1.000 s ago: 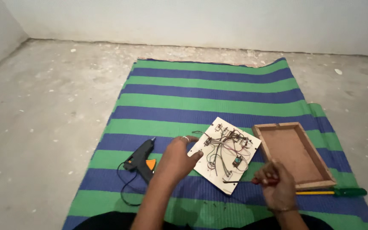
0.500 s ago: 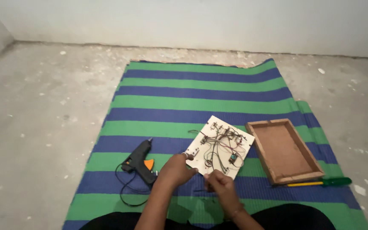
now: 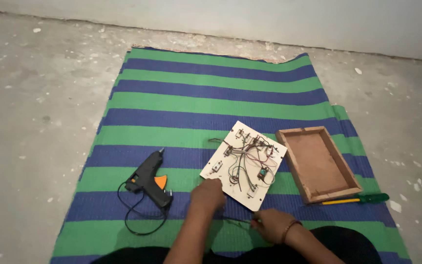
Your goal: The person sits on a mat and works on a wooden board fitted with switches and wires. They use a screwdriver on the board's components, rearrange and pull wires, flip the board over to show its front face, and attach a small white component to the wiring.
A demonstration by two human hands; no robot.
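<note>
The left hand [image 3: 208,193] rests curled on the near corner of the white wired board [image 3: 244,165] lying on the striped mat [image 3: 211,102]; its grip looks loosely closed. The right hand [image 3: 269,226] pinches a thin dark wire [image 3: 235,221], having dropped lower and nearer the body than before.

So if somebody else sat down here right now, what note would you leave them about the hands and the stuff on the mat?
Left hand: resting on the near corner of the white wired board, pinning it to the striped mat.
Right hand: just in front of the board, pinching a thin dark wire.
Black glue gun lies left of the board, its cord looped on the mat, untouched.
Wooden tray sits right of the board, with nothing in it; a screwdriver lies by its near edge.
Done: many wires already sit on the board.
Left: the pinched wire is not yet on the board.
</note>
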